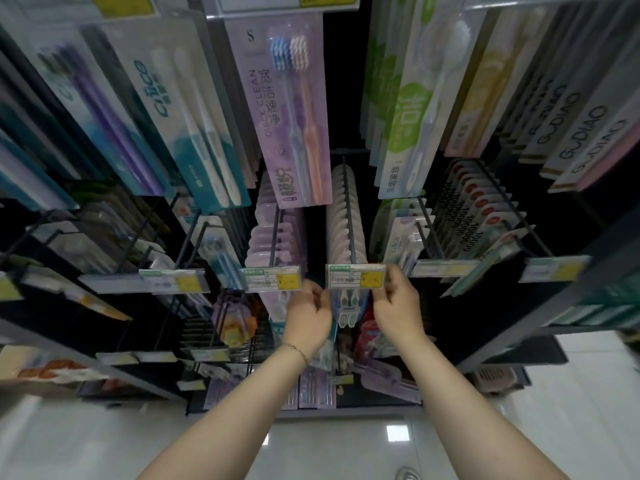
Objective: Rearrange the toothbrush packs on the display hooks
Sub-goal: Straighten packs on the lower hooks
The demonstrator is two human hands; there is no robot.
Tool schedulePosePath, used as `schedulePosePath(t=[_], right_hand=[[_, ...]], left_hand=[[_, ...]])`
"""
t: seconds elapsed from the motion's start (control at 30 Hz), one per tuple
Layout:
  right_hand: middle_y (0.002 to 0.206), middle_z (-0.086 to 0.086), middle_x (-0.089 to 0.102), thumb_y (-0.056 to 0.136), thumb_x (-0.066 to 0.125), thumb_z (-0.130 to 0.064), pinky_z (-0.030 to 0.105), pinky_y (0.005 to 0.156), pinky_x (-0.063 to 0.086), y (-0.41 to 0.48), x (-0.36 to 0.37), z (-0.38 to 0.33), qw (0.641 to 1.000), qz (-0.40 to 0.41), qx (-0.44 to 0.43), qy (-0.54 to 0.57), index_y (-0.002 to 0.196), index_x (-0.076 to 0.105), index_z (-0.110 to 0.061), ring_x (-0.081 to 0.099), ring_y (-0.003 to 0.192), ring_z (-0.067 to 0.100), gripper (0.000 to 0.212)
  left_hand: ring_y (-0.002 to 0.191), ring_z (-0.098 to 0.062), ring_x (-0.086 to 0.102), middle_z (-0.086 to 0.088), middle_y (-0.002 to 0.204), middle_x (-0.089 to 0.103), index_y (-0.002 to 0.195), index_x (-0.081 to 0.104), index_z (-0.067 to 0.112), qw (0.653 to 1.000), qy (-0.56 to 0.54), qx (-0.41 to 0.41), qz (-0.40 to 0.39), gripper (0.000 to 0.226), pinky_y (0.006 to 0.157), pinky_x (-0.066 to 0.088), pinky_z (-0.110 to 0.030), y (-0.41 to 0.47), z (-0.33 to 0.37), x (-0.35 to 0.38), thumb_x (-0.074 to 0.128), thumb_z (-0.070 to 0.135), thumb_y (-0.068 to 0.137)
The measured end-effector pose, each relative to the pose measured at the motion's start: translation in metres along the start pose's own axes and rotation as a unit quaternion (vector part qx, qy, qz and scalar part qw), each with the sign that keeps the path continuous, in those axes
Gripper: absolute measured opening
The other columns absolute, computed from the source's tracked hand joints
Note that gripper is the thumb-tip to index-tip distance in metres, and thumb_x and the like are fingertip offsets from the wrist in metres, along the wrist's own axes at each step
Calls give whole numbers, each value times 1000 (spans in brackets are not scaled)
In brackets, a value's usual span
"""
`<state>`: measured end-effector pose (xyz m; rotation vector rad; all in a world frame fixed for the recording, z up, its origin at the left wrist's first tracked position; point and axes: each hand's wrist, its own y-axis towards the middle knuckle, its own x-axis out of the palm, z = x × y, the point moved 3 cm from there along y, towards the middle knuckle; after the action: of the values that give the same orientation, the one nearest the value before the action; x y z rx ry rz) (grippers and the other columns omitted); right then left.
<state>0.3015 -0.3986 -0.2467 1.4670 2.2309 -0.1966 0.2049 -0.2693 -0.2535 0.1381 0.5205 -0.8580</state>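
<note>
The display rack (540,317) fills nearly the whole view and runs off every edge, so its outer columns are cut off and smeared by the wide lens. Far above both hands hang the biggest packs: a lilac pack (287,109) lettered QUICK CLEAN and, to its right, a green pack (405,126) whose top is out of view. Below the forearms lies a pale tiled floor (346,445).

Just above the right hand (398,306), a row of pale packs (341,216) is threaded on a dark hook (349,209); only their rounded tops show. A similar lilac row (273,233) sits above the left hand (308,317).

Between the two hands hangs the toothbrush pack (346,306), its brush heads showing, its upper part hidden behind a price tag (356,276) and its lower part lost in the shadow. The left hand has its fingers curled round the pack's left edge, the fingertips out of sight behind it. The right hand is curled at the tag's right end; whether it pinches the tag, the pack behind it or nothing cannot be told. The print on the tag is too blurred to read.

A thin bracelet (298,351) circles the left wrist.
</note>
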Motion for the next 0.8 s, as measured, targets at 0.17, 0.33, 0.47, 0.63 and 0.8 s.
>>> schedulePosePath(t=[0.17,0.33,0.47,0.63,0.8], right_hand=[[105,7,60,95,50,-26,33,74,47,-2,-20,16,973,-26,-45,-224,108,58,-12,57,95,25,21],[96,10,61,92,53,-23,37,71,44,-2,-46,28,920,-33,-102,-377,98,63,-8,58,90,30,19],[96,11,60,92,52,-21,35,68,42,8,-67,41,911,-61,-107,-393,95,62,-7,56,90,31,17],[95,12,61,91,54,-18,30,61,39,25,-87,55,916,-84,-116,-375,94,66,-7,58,87,32,16],[100,10,59,92,48,-22,31,67,43,46,-94,59,922,-95,-104,-360,109,58,-11,58,90,29,22]], left_hand=[[74,-25,61,-5,83,59,95,49,14,946,286,111,-105,14,58,43,-30,-18,-2,11,42,26,97],[87,-31,62,-8,104,59,102,50,12,894,365,218,-141,19,68,50,-37,-32,19,42,41,27,95],[96,-32,60,-10,111,56,120,48,10,875,390,239,-157,29,70,48,-38,-33,42,71,41,24,96],[97,-32,57,-10,116,50,124,43,9,904,361,182,-141,30,74,50,-40,-11,62,92,39,24,98],[117,-28,51,-9,135,42,140,33,10,941,315,78,-98,45,93,47,-37,18,65,109,41,26,98]])
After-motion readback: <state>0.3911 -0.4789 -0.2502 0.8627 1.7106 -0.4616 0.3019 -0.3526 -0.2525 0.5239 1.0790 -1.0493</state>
